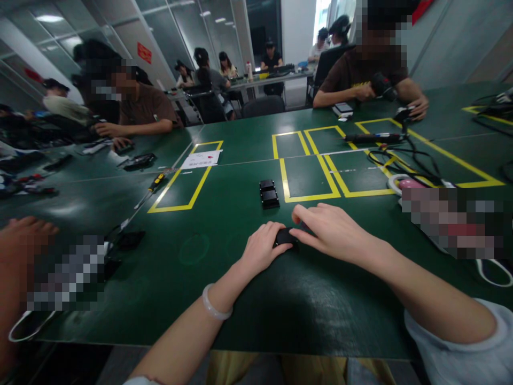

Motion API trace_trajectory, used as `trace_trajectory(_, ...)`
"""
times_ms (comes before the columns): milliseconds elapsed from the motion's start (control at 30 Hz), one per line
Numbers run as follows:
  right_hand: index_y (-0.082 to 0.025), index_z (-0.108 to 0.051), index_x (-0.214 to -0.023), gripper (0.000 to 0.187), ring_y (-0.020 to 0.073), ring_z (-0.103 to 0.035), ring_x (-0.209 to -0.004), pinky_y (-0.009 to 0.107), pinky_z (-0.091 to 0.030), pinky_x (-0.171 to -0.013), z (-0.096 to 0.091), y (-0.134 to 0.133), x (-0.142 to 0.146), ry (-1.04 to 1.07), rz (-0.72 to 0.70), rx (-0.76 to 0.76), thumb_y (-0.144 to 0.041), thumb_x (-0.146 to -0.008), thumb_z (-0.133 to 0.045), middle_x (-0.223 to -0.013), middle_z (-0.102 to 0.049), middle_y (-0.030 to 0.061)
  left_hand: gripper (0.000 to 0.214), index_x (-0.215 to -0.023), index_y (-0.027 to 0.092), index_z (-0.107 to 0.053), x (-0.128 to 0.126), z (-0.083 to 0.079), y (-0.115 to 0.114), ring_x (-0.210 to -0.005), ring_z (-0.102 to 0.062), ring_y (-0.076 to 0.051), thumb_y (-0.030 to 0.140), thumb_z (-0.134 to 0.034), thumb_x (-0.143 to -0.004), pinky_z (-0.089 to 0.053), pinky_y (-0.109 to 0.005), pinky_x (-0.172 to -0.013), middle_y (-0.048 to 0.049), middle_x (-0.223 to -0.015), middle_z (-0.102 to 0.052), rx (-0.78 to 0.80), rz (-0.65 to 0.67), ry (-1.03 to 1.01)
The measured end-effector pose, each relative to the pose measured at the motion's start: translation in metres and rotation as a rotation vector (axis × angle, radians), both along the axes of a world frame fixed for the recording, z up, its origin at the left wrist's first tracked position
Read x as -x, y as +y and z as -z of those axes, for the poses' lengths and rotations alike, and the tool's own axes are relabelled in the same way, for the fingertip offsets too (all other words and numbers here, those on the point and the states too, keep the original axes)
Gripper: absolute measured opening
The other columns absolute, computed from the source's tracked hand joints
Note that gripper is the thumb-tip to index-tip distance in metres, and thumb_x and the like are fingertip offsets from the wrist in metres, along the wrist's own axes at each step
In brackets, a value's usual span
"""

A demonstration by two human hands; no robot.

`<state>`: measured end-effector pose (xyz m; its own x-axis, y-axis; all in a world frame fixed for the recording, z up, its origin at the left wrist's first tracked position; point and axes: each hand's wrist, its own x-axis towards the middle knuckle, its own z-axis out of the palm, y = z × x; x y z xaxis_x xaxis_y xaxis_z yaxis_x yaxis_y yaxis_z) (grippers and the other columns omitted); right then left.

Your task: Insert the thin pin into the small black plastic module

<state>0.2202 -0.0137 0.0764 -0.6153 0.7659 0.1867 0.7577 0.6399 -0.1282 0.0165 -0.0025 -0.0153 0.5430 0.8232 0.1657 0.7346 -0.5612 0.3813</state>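
Note:
My left hand (262,246) is closed around a small black rounded object (285,236), pressed low against the green table (240,299). Fingers hide part of it, so its exact kind is unclear. At its right end is my right hand (324,227). There the thumb tip reaches the object, while the bent index finger stays above it with a gap between. The other right fingers are mostly hidden. Just beyond both hands lies a black oblong piece (269,193) with two raised sections.
Yellow tape rectangles (310,199) mark the table ahead. A yellow-and-black screwdriver (157,183) and a white paper (201,159) lie left. Black cables (417,155) and a blurred-out item (449,224) are right. Another person's hand (26,240) is at far left; several people sit around.

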Motion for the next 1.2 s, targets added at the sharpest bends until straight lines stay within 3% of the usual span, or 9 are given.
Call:
trace_trajectory(100, -0.019, -0.048, -0.091, 0.019, 0.0186, -0.055, -0.066, 0.03, -0.031, -0.063, 0.001, 0.001, 0.0, -0.026, 0.0, -0.004, -0.032, -0.096, -0.035, -0.075, -0.064, 0.0035, 0.035, -0.112, 0.022, -0.051, 0.0, -0.001, 0.0, -0.097, -0.056, -0.023, 0.048, -0.056, -0.089, -0.047, -0.035, -0.084, -0.0043, -0.105, -0.057, 0.012, -0.002, 0.009)
trace_trajectory(267, -0.02, -0.046, -0.097, 0.008, 0.0175, -0.057, -0.074, 0.028, -0.034, -0.064, -0.002, 0.0, -0.003, 0.079, -0.022, 0.041, -0.022, -0.089, -0.045, -0.085, -0.063, 0.003, 0.036, -0.113, 0.022, -0.051, 0.0, -0.001, 0.0, -0.096, -0.056, -0.022, 0.047, -0.056, -0.088, -0.047, -0.035, -0.082, -0.0043, -0.105, -0.058, 0.013, -0.004, -0.002)
trace_trajectory(467, -0.02, -0.05, -0.089, 0.021, 0.0177, -0.054, -0.063, 0.028, -0.027, -0.057, 0.001, 0.001, 0.001, -0.008, 0.056, -0.015, -0.038, -0.095, -0.041, -0.07, -0.061, 0.002, 0.036, -0.114, 0.023, -0.052, -0.001, -0.002, 0.0, -0.098, -0.056, -0.023, 0.047, -0.056, -0.088, -0.047, -0.036, -0.084, -0.0044, -0.106, -0.058, 0.021, -0.005, -0.014)
trace_trajectory(733, -0.019, -0.05, -0.09, 0.009, 0.0173, -0.055, -0.075, 0.028, -0.034, -0.066, 0.002, 0.005, -0.003, 0.036, -0.106, -0.052, -0.02, -0.09, -0.041, -0.083, -0.062, 0.0047, 0.037, -0.114, 0.022, -0.05, 0.0, -0.001, 0.0, -0.097, -0.056, -0.023, 0.046, -0.058, -0.087, -0.047, -0.036, -0.083, -0.0046, -0.105, -0.058, 0.011, -0.003, -0.003)
trace_trajectory(933, -0.019, -0.05, -0.087, 0.01, 0.016, -0.054, -0.069, 0.028, -0.034, -0.063, -0.004, 0.004, -0.005, 0.133, 0.017, -0.093, -0.022, -0.089, -0.04, -0.077, -0.061, 0.0029, 0.038, -0.114, 0.022, -0.05, 0.0, 0.001, 0.0, -0.097, -0.056, -0.023, 0.047, -0.058, -0.087, -0.047, -0.036, -0.083, -0.0044, -0.105, -0.058, 0.014, -0.006, -0.013)
trace_trajectory(1200, -0.019, -0.049, -0.092, 0.013, 0.0149, -0.053, -0.065, 0.025, -0.031, -0.057, 0.01, 0.018, -0.008, 0.169, 0.168, -0.054, -0.027, -0.093, -0.039, -0.075, -0.06, 0.0024, 0.037, -0.113, 0.022, -0.049, 0.0, -0.001, 0.0, -0.097, -0.056, -0.022, 0.049, -0.056, -0.088, -0.047, -0.035, -0.084, -0.0039, -0.105, -0.058, 0.015, 0.0, -0.015)
